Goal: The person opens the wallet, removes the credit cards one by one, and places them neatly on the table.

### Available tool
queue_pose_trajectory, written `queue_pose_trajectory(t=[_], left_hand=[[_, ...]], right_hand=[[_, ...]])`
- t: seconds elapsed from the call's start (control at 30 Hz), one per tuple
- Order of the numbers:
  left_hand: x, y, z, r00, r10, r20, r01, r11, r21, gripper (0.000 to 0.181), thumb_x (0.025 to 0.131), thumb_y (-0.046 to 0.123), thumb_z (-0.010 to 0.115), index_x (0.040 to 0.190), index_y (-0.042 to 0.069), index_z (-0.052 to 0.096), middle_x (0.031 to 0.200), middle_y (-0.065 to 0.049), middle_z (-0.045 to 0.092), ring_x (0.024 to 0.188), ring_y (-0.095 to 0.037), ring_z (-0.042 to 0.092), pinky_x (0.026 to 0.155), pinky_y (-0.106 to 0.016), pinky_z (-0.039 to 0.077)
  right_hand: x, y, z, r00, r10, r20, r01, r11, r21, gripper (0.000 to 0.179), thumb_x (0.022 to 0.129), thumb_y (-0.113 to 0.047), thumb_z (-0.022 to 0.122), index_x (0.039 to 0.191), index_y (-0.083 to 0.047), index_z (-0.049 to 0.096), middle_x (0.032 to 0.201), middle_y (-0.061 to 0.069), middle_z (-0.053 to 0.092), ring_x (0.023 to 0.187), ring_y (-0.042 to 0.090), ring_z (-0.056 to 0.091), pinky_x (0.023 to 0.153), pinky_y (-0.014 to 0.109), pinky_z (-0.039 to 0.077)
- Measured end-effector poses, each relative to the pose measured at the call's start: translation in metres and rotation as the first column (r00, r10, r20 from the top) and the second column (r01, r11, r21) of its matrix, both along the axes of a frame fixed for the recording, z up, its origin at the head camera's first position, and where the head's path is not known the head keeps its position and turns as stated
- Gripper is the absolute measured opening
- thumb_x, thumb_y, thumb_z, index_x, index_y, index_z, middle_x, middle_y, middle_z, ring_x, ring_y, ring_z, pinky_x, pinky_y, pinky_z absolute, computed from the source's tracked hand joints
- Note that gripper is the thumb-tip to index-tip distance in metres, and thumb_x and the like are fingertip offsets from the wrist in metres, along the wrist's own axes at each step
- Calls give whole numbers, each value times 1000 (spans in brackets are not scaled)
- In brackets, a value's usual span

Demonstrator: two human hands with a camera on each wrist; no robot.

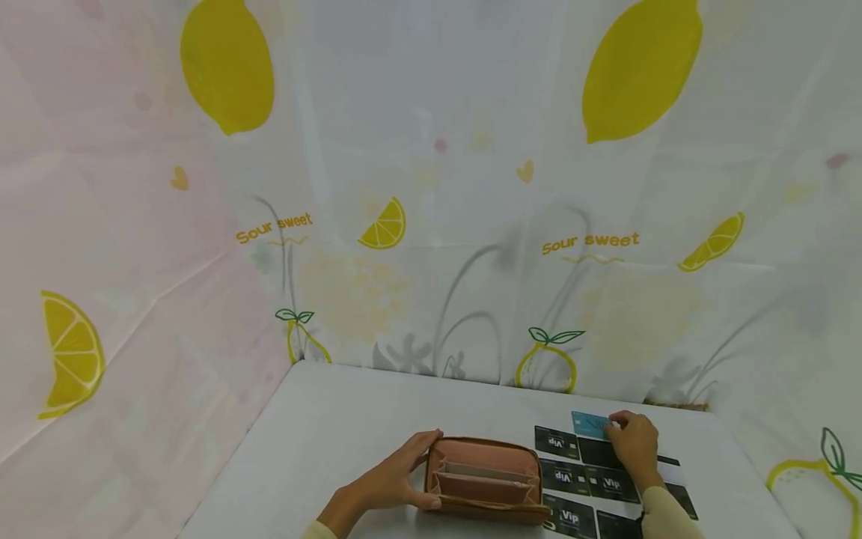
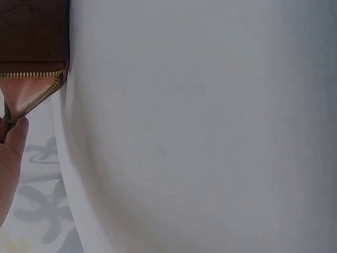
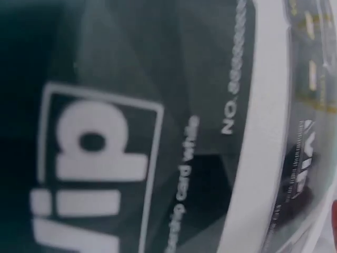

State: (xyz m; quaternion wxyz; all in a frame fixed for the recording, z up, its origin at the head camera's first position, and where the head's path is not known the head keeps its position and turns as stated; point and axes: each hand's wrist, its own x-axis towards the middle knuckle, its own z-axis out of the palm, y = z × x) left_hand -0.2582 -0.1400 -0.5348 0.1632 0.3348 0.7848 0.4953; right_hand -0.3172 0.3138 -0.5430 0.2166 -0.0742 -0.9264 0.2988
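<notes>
A brown zip-around wallet (image 1: 485, 515) lies open on the white table, its pink inside and dividers facing up. My left hand (image 1: 397, 475) grips its left end, thumb at the front edge and fingers at the back corner. Up close in the left wrist view, the fingers (image 2: 16, 138) pinch a corner of the wallet (image 2: 31, 37) beside the gold zip teeth. At the back of the card rows, my right hand (image 1: 633, 445) pinches the right end of a blue card (image 1: 590, 424) between thumb and bent fingers.
Several black Vip cards (image 1: 564, 477) lie in rows right of the wallet, under and around my right forearm. One dark card (image 3: 105, 137) fills most of the right wrist view. A lemon-print cloth (image 1: 431, 299) hangs behind and along the sides of the table.
</notes>
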Motion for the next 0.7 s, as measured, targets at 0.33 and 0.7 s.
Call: queue_pose_trajectory(t=[0.33, 0.7], left_hand=[[-23, -3, -7, 994, 100, -34, -101, 995, -24, 75, 95, 40, 64, 151, 2, 31, 149, -15, 37, 135, -32, 39, 105, -44, 41], [-45, -12, -17, 857, 407, -315, -447, 892, -62, 73, 97, 47, 56, 153, 8, 30, 153, -11, 34, 138, -32, 36, 108, -57, 32]], right_hand=[[-4, -16, 22, 977, 32, -213, -15, 996, 83, 21, 87, -5, 67, 105, 5, 69, 99, 23, 63, 92, 40, 59, 74, 57, 47], [11, -31, 30, 924, 254, -285, -124, 906, 405, 69, 87, -31, 71, 141, 4, 46, 140, 30, 43, 125, 49, 42, 92, 63, 42]])
